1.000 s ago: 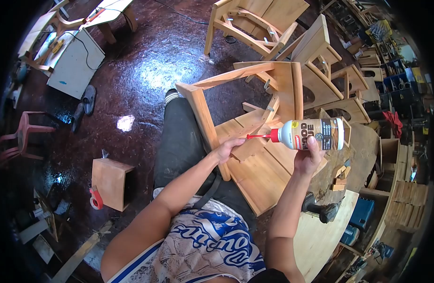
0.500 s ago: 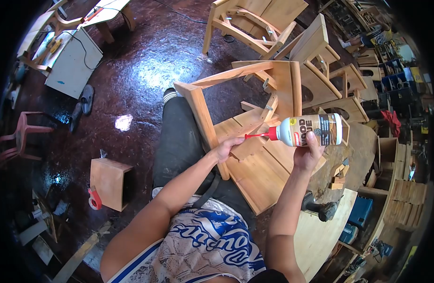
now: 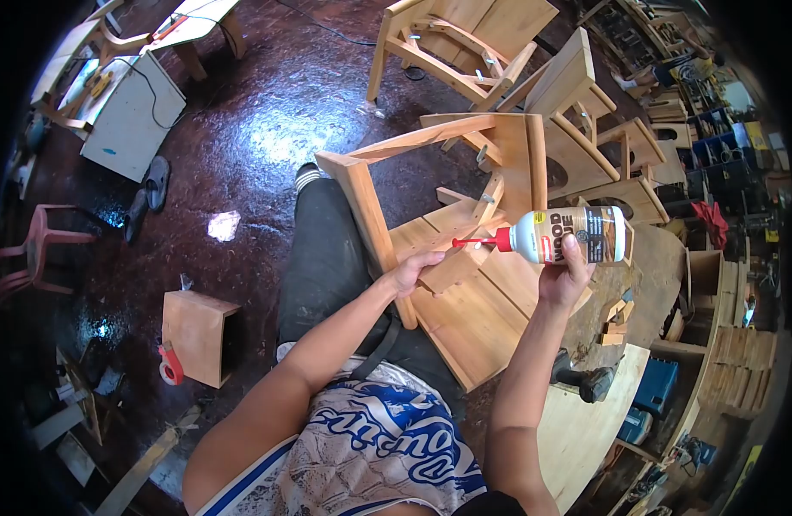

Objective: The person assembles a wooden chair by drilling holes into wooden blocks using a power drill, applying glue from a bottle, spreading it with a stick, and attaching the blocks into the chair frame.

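My right hand (image 3: 568,277) is wrapped round a white wood glue bottle (image 3: 561,236) with a printed label. The bottle lies on its side, and its red nozzle (image 3: 475,243) points left. My left hand (image 3: 408,273) pinches a small wooden piece (image 3: 452,270) under the nozzle tip; the fingers on its underside are hidden. Whether the tip touches the wood, I cannot tell. Just beyond and beneath both hands, a wooden chair frame (image 3: 367,206) rests tilted against my leg, its broad slatted panel (image 3: 477,322) facing me.
More wooden chairs (image 3: 576,77) stand at the far right. A plywood sheet (image 3: 585,430) and a black power tool (image 3: 585,378) lie to my right. On the left are a wooden box (image 3: 198,335), a red tape roll (image 3: 169,365), a pink plastic chair (image 3: 39,245) and slippers (image 3: 157,182).
The glue bottle and its nozzle have shifted slightly to the right. My left hand keeps nearly the same place, and the chair frame has barely moved.
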Demonstrator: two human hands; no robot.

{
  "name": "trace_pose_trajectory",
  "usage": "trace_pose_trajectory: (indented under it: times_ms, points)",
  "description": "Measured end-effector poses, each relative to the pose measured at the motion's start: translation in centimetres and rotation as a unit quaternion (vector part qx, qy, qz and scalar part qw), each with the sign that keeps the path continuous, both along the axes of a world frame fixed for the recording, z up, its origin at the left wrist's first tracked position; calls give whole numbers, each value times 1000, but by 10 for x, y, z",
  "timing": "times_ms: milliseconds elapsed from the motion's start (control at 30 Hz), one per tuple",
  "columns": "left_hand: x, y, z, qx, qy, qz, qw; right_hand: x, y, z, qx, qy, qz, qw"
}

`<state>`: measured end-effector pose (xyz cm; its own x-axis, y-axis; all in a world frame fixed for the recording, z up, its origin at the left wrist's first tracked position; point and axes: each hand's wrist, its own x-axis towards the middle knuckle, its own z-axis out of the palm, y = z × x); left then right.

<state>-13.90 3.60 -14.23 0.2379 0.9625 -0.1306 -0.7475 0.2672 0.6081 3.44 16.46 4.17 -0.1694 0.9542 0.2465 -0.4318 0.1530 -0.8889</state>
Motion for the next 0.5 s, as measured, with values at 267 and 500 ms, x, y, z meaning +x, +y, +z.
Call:
trace_pose_trajectory:
  times_ms: [267,500]
  points:
    - [-1,0,-5,9,-7,-16,1000,4,2,-4,2,1,-8,1000]
    - [-1,0,-2,2,1,4,1000,15,2,-17,-3,14,0,1000]
